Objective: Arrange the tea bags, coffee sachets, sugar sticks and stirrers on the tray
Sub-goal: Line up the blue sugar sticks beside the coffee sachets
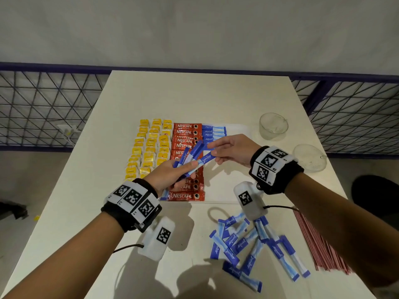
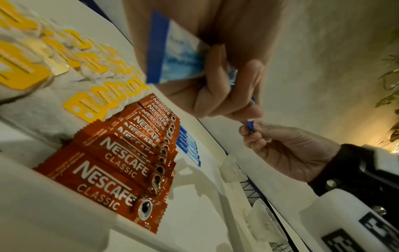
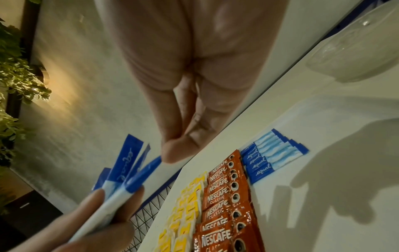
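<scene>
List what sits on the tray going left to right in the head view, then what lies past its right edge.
Yellow tea bags → red Nescafe Classic coffee sachets → blue Equal sugar sticks → bare part of the tray → past the edge, a clear glass cup.

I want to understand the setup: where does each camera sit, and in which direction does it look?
Head: on the head, looking down at the table; both forearms show.
Left wrist: along the left hand, which grips sugar sticks.
Right wrist: along the right hand, pinching one stick.
All views share the coffee sachets.
</scene>
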The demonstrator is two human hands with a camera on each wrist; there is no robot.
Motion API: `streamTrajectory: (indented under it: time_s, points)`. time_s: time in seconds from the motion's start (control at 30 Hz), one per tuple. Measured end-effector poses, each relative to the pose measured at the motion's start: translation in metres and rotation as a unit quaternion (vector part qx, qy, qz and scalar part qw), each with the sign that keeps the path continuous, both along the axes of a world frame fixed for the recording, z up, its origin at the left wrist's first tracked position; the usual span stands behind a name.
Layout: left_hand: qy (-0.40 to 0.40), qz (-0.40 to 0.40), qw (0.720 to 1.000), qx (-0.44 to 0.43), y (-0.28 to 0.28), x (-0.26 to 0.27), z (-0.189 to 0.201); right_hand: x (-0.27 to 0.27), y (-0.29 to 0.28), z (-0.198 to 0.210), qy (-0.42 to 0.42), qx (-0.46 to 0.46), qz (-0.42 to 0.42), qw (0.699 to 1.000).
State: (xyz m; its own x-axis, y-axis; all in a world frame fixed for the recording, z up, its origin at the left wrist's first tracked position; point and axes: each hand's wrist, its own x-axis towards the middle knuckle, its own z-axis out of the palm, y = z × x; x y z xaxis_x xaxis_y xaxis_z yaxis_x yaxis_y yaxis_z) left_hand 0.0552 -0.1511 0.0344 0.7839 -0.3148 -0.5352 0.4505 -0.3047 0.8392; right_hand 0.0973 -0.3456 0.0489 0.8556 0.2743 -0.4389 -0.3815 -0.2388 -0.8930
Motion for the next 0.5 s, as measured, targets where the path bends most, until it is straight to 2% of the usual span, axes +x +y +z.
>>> streamTrajectory:
  time_s: [0.1, 0.33, 0.5]
  points:
    - [0.000, 0.007, 1.000, 0.008, 0.002, 0.001, -0.001, -0.001, -0.003, 0.001, 0.008, 0.018, -0.014, 1.000]
    - [-0.001, -0.048, 0.997, 0.067, -0.009, 0.003, -0.001, 0.000, 0.007, 0.002, -0.023, 0.032, -0.031, 0.999]
    - [-0.019, 0.001, 0.999, 0.034, -0.015, 0.009, -0.004, -0.004, 0.015, -0.006, 0.011, 0.075, -0.061, 0.995]
